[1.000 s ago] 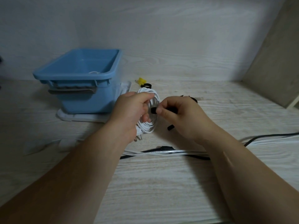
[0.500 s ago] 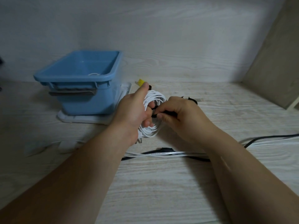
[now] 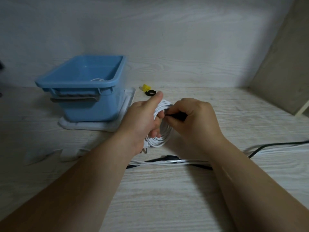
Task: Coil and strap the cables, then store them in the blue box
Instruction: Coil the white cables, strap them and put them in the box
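Observation:
A coiled white cable (image 3: 161, 134) hangs in front of me just above the table. My left hand (image 3: 142, 118) grips the coil, its fingers curled through the loops and its thumb pointing up. My right hand (image 3: 192, 118) pinches a black strap (image 3: 177, 116) against the top of the coil. The blue box (image 3: 80, 84) stands at the left on a white lid, and a bit of white cable shows inside it. Loose white and black cables (image 3: 167, 162) lie across the table under my forearms.
A yellow strap (image 3: 145, 87) and a rolled black strap (image 3: 151, 93) lie behind my hands. A white plug (image 3: 68, 154) lies at the left. A wall panel rises at the right, and the wooden table stretches towards me.
My left thumb has risen off the coil and points up. My right hand has drawn the black strap closer over the top of the coil.

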